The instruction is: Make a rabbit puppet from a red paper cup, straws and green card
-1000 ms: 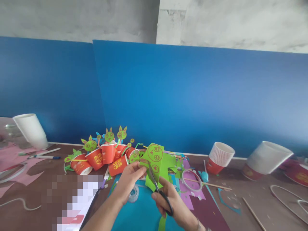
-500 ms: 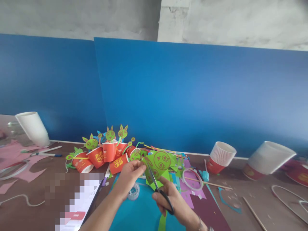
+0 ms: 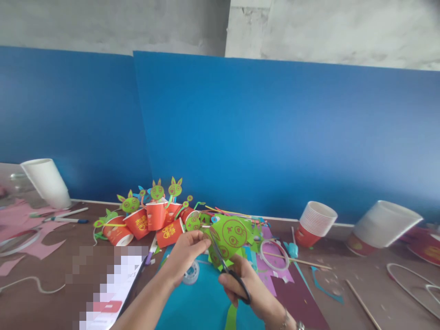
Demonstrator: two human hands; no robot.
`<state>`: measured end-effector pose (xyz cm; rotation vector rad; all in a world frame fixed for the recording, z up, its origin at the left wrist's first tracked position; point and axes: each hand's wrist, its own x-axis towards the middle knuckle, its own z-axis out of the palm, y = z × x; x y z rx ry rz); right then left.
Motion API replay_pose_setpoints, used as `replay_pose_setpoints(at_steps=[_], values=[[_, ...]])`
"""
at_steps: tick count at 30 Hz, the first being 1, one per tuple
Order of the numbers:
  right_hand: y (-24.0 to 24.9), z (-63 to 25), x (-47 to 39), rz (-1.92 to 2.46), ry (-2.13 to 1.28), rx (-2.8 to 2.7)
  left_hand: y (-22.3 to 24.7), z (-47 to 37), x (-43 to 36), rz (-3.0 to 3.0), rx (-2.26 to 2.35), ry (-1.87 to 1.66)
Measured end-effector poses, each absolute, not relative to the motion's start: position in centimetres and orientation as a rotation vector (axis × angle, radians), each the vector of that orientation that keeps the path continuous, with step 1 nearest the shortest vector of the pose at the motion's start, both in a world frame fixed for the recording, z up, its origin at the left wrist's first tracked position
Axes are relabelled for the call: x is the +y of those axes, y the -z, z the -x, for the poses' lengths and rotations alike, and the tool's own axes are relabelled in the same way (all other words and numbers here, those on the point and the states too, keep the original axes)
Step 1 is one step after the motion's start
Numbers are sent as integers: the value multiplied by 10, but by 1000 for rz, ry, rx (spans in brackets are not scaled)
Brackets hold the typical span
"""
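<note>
Black-handled scissors (image 3: 224, 266) sit in my right hand (image 3: 245, 279), thumb and fingers closed around the handles. Their blades reach up and left across a green paper sheet (image 3: 237, 233) marked with drawn brown faces and ear-like shapes. With its fingertips pinched, my left hand (image 3: 189, 252) holds the sheet's left edge near the blade tips. Under the hands lies a blue sheet (image 3: 182, 305), and a clear tape roll (image 3: 191, 273) rests on it beside my left wrist. A green strip (image 3: 231, 318) lies below my right hand.
Red paper cups (image 3: 156, 216) with green paper animal heads stand at the back left. Stacked cups (image 3: 316, 222) and a bagged stack (image 3: 385, 229) are on the right. A phone-like screen (image 3: 118, 286), pink paper (image 3: 44, 245), a white ring (image 3: 275, 255) and wooden sticks (image 3: 362, 305) lie around.
The green sheet has shifted slightly right and turned a little at the scissors. Both hands have moved only slightly, keeping their holds.
</note>
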<state>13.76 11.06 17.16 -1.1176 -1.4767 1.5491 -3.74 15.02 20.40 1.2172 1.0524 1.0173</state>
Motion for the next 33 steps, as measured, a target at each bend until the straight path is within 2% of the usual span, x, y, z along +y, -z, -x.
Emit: replay_pose_setpoints(at_steps=[33], values=[[-174,-137,112,1246,-1505,-1503,-204,40,152,-1207,1075,-1004]])
